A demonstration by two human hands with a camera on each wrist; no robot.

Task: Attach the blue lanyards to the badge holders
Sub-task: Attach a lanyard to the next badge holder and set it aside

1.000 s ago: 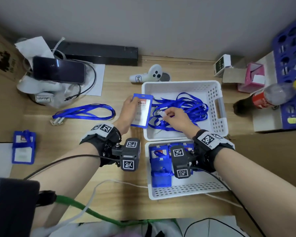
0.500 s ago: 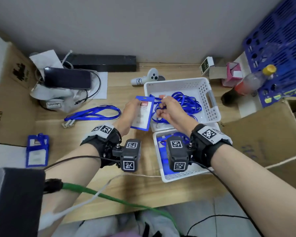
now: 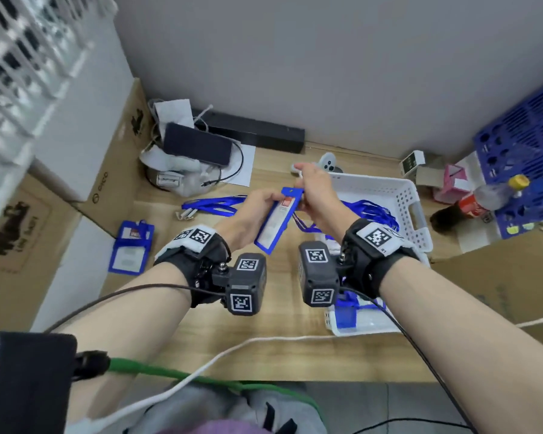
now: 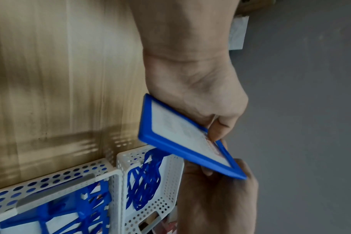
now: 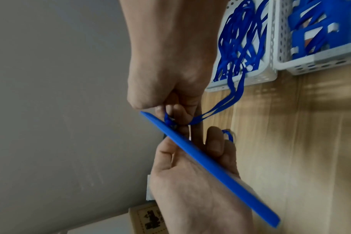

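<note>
Now that both hands have lifted clear of the white basket (image 3: pixel 416 211), left hand (image 3: pixel 248 214) gripping the badge holder (image 3: pixel 276 223), right hand (image 3: pixel 318 195) pinches the lanyard (image 5: pixel 220 110) clip at its slot, attachment seemingly underway.

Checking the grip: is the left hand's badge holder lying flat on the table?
No, the left hand holds the badge holder tilted above the table.

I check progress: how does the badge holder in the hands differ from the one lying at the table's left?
The held holder is lifted and tilted, gripped by the left hand; the left one lies flat, untouched. The right hand holds a lanyard at the held holder's top. Both have blue frames.
</note>
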